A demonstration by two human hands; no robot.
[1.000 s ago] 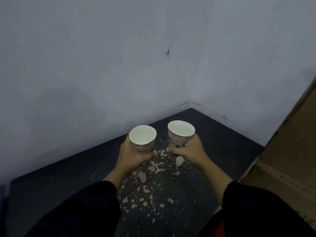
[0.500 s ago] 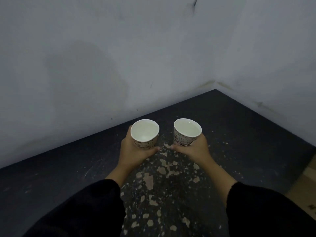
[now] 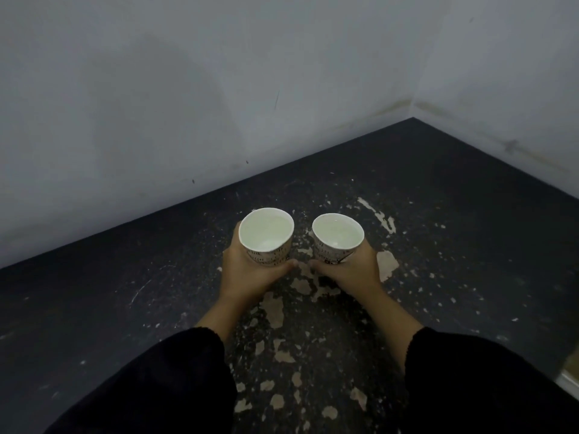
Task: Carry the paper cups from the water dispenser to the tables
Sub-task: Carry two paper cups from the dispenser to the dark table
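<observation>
I hold two white paper cups with dark printed patterns, side by side in front of me, both upright with liquid inside. My left hand (image 3: 247, 274) is wrapped around the left paper cup (image 3: 266, 234). My right hand (image 3: 354, 270) grips the right paper cup (image 3: 337, 238) from below and the side. The cups stand a small gap apart and do not touch. Black sleeves cover both forearms. No water dispenser or table is in view.
A dark floor (image 3: 125, 292) with flaked pale patches lies below the cups. A grey-white wall (image 3: 156, 104) runs along the left and meets another wall at a corner (image 3: 413, 114) far right. A pale edge (image 3: 571, 379) shows at the lower right.
The view has swung to the left: the wall corner slid to the right and the brown surface at right is nearly out of sight. Both hands keep the cups in the same hold.
</observation>
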